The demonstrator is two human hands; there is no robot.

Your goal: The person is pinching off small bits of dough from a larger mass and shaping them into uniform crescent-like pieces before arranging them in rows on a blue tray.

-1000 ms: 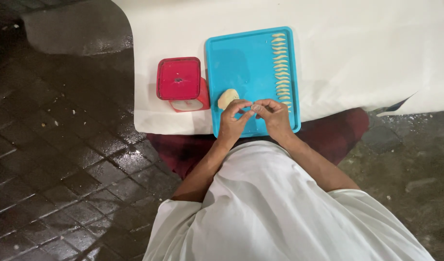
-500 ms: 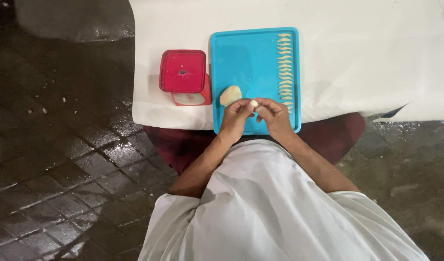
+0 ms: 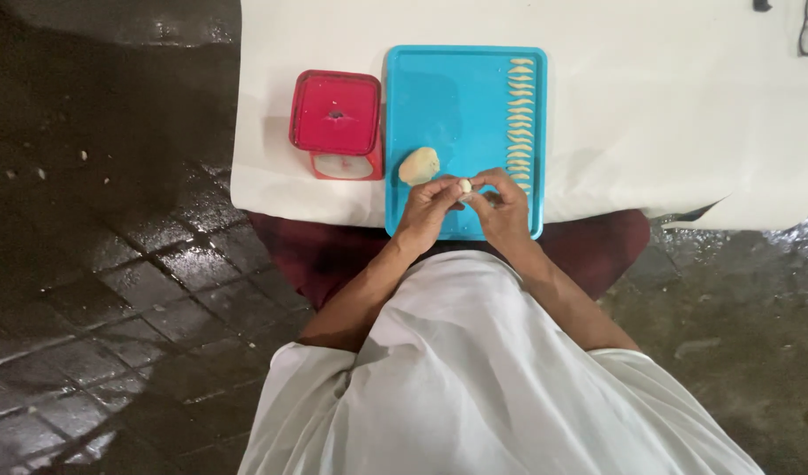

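Since a moment ago the hands have barely shifted; both stay together over the near end of the tray, and the view has slid a little so the tray sits more central. The left hand [image 3: 426, 211] and right hand [image 3: 502, 207] meet fingertip to fingertip, each grip pinching one small dough piece [image 3: 464, 186] between them, just above the blue tray [image 3: 448, 105].

To the left of the tray, touching or almost touching its edge, stands a square red container [image 3: 336, 123] with a red lid, a small dark spot at the lid's middle and a pale panel on its near side. Any writing on it is too small to tell.

The pinched piece is pale cream, rounded and smooth. Just beside the left hand lies a larger dough lump [image 3: 419, 165] of the same colour. Along the tray's right side runs a row of shaped pieces [image 3: 519, 119], thin and curved. All rests on a white worktop [image 3: 650, 97].
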